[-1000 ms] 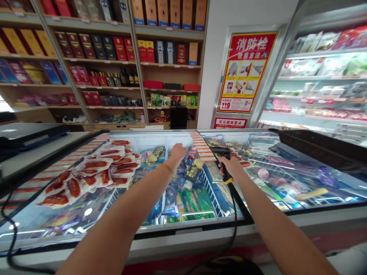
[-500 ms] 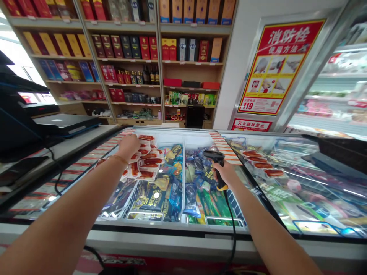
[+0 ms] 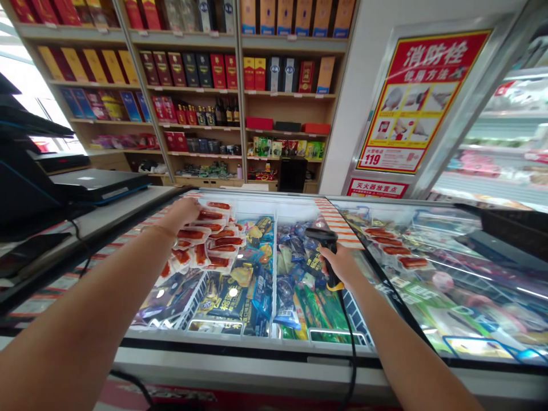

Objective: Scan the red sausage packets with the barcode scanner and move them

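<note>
My left hand (image 3: pixel 184 212) reaches to the far left of the glass-topped freezer, its fingers closed at the left end of a clear-wrapped sausage pack (image 3: pixel 211 215). Just below and right of it, more red-brown sausage packs (image 3: pixel 226 241) lie overlapping in a loose pile. Fingers of my right hand (image 3: pixel 339 264) are wrapped around the handle of a black barcode scanner (image 3: pixel 322 234) with yellow trim, held above the freezer's right half. The scanner's head points left, and its black cable (image 3: pixel 350 325) hangs down over the front edge.
Bagged frozen goods (image 3: pixel 231 294) fill wire baskets (image 3: pixel 197 302) under the glass. More sausage packs (image 3: pixel 391 249) lie on the right-hand freezer. A dark device (image 3: pixel 98 184) stands at left. Shelves of boxes (image 3: pixel 188 71) and a red fire-hydrant poster (image 3: pixel 423 103) are behind.
My left hand has shifted slightly left, uncovering more of the sausage packs. The scanner stays in my right hand, turned a little. The view has shifted slightly.
</note>
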A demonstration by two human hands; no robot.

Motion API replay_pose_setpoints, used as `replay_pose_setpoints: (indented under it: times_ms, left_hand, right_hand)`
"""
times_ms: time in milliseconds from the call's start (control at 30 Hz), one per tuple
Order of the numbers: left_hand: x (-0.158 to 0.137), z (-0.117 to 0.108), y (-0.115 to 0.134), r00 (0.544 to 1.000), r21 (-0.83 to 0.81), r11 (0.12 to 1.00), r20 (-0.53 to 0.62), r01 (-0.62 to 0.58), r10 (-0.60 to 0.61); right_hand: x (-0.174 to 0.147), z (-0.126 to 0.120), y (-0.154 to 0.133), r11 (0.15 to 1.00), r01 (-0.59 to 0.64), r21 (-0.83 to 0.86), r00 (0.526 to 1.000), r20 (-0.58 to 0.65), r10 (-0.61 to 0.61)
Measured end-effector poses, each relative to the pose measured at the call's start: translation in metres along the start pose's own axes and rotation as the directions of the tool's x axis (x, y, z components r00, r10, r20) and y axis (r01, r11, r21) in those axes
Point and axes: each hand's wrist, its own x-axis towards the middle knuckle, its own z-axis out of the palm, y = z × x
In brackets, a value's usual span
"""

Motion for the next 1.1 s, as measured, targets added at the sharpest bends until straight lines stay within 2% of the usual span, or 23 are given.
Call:
replay_pose_setpoints:
  times_ms: [67,133,233,300,367,433,500,633,733,833,967,1100]
  left_hand:
    - [-0.001,-0.005,0.014,1.0,0.018,1.0,-0.016,-0.016,0.016]
    - [-0.004,-0.004,0.032,0.996,-0.034,0.999,-0.082,-0.031,0.028]
    - [-0.014,0.012,0.063,0.992,-0.271,0.962,-0.124,-0.029,-0.005]
    - [-0.025,0.032,0.087,0.996,-0.478,0.878,-0.08,-0.008,-0.035]
    - [-0.04,0.055,0.111,0.998,-0.658,0.753,-0.027,0.028,-0.06]
    - [-0.058,0.079,0.133,0.995,-0.768,0.635,0.041,0.086,-0.086]
    - [-0.076,0.099,0.149,0.994,-0.8,0.592,0.05,0.097,-0.095]
    - [-0.101,0.126,0.164,0.998,-0.789,0.614,-0.006,0.032,-0.059]
    - [-0.107,0.136,0.166,0.998,-0.774,0.633,-0.047,-0.016,-0.032]
    - [-0.111,0.136,0.167,0.997,-0.768,0.639,-0.073,-0.045,-0.017]
    - [-0.116,0.127,0.171,0.994,-0.708,0.702,-0.11,-0.076,-0.003]
    - [-0.121,0.122,0.173,0.995,-0.693,0.716,-0.101,-0.079,0.012]
  right_hand:
    - [-0.001,0.0,-0.001,1.0,0.003,0.002,1.0,-0.001,-0.003]
    - [-0.002,0.001,-0.003,1.0,0.009,0.007,1.0,-0.003,-0.009]
    - [-0.004,0.002,-0.006,1.0,0.013,0.012,1.0,-0.012,-0.013]
    - [-0.007,0.002,-0.008,1.0,0.027,-0.006,1.0,-0.011,-0.027]
    - [-0.013,0.002,-0.009,0.998,0.054,-0.038,0.999,0.004,-0.053]
    - [-0.019,0.003,-0.012,0.995,0.076,-0.065,0.997,0.019,-0.075]
    - [-0.027,0.003,-0.015,0.99,0.084,-0.116,0.996,0.027,-0.082]
    - [-0.038,0.006,-0.023,0.963,0.105,-0.249,0.994,0.061,-0.093]
    - [-0.042,0.008,-0.026,0.963,0.115,-0.243,0.991,0.1,-0.093]
    - [-0.044,0.011,-0.026,0.966,0.116,-0.231,0.989,0.119,-0.09]
    - [-0.046,0.013,-0.026,0.958,0.132,-0.255,0.986,0.131,-0.101]
    - [-0.048,0.014,-0.027,0.951,0.156,-0.267,0.983,0.139,-0.122]
